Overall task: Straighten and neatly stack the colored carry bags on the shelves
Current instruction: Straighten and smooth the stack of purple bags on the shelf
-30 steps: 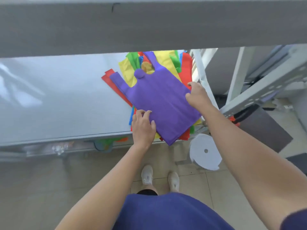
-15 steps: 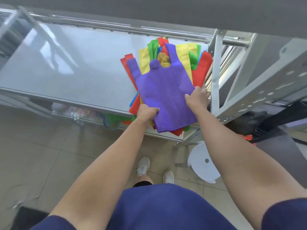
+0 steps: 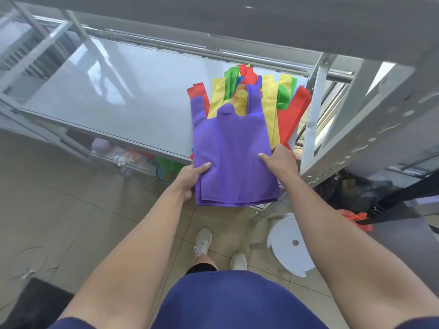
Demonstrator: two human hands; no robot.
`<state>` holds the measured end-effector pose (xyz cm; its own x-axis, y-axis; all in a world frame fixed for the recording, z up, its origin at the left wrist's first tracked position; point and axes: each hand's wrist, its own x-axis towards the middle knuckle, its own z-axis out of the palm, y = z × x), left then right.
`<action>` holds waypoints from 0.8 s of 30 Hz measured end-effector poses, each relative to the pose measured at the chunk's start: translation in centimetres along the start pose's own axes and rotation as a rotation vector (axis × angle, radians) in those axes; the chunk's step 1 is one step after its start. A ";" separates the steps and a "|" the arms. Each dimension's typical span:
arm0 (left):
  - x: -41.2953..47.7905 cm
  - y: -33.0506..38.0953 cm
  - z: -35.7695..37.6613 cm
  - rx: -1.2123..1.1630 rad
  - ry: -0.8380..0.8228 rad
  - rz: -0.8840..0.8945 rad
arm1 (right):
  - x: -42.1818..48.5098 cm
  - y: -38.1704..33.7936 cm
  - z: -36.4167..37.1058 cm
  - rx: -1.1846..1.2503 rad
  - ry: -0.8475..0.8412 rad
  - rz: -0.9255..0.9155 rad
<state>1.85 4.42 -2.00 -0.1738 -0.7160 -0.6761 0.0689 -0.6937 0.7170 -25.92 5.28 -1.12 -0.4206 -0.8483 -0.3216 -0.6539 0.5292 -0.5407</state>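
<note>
Both hands pinch the flat purple bags [image 3: 231,160]: left hand [image 3: 190,178] and right hand [image 3: 281,162] at the side edges, thumbs on top.

A wide stretch of grey shelf [image 3: 114,108] left of the bag pile [image 3: 288,115] offered open passage. On the right a metal upright [image 3: 313,108] stood just beside the pile, and the upper shelf [image 3: 237,22] overhung the back.

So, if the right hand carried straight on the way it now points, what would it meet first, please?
The right hand grips the purple bag at its right edge and points forward-left, so it would run across that bag first, then probably the pile of coloured bags behind; depth is unclear.
</note>
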 end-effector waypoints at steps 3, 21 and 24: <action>-0.4 -0.2 -0.4 -0.037 0.011 -0.007 | -0.6 -0.1 0.6 0.040 0.002 -0.052; -2.5 3.4 -0.4 -0.222 -0.120 0.078 | -3.4 -0.3 0.4 0.901 -0.399 0.249; -3.2 4.3 -1.7 -0.153 -0.069 0.157 | -4.4 -0.7 -0.8 1.049 -0.419 0.278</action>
<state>4.43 3.57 2.98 -0.2160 -0.8128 -0.5410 0.2479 -0.5816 0.7748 -24.05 8.68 1.31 -0.0989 -0.7481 -0.6562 0.3525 0.5903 -0.7261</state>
